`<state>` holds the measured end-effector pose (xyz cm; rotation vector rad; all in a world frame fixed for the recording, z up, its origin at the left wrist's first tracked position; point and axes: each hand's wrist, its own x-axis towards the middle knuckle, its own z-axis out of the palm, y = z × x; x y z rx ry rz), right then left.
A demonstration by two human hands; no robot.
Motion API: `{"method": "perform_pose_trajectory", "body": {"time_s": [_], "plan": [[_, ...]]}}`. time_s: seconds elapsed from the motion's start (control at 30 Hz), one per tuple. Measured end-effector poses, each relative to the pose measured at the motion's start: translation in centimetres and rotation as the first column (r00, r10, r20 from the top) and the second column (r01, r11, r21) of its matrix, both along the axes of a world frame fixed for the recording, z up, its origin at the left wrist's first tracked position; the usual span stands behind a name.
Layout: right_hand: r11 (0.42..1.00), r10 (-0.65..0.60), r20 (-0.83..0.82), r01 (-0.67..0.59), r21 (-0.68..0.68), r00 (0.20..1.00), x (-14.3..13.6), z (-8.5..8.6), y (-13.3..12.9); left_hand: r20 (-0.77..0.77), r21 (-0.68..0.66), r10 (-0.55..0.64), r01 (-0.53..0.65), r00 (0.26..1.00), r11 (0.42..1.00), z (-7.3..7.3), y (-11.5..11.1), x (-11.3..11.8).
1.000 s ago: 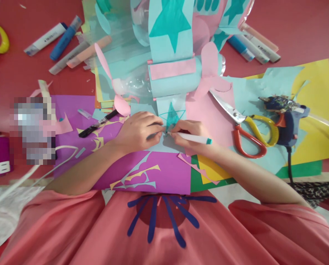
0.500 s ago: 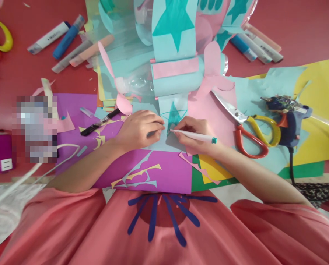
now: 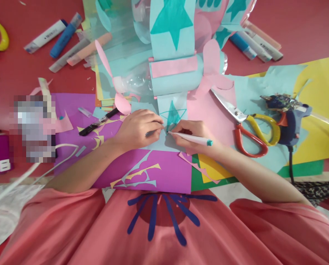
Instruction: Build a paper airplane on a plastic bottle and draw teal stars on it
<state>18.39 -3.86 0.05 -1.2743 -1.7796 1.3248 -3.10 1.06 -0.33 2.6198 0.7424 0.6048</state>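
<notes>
My right hand (image 3: 192,134) grips a white marker (image 3: 193,138) with a teal end, its tip touching the light blue paper wing (image 3: 167,143). On that wing is an outlined star (image 3: 173,115), partly coloured teal. My left hand (image 3: 140,129) rests at the wing's left edge, fingers curved with a gap between thumb and forefinger. Above both hands lies a plastic bottle (image 3: 140,81) wrapped in light blue paper, with a pink paper propeller (image 3: 121,103) on its cap and pink tail pieces (image 3: 212,59). The opposite wing (image 3: 186,48) bears a solid teal star.
Scissors (image 3: 243,119) and a blue glue gun (image 3: 290,127) lie right of my hands. Left are a black pen (image 3: 98,123) and paper scraps (image 3: 136,173) on purple paper (image 3: 175,169). Several markers (image 3: 66,35) lie at the back. A white cable (image 3: 17,182) runs at left.
The marker and my right hand have shifted slightly left and down along the star's lower part. My left hand stays nearly in place. The view has shifted a little.
</notes>
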Motion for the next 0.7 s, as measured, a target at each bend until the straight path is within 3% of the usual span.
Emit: {"method": "perform_pose_trajectory", "body": {"time_s": [0.7], "plan": [[0.999,0.041,0.014,-0.04,-0.036,0.999,0.37,0.71,0.4,0.016,0.042,-0.008,0.007,1.0,0.999,-0.16,-0.04,-0.02]]}}
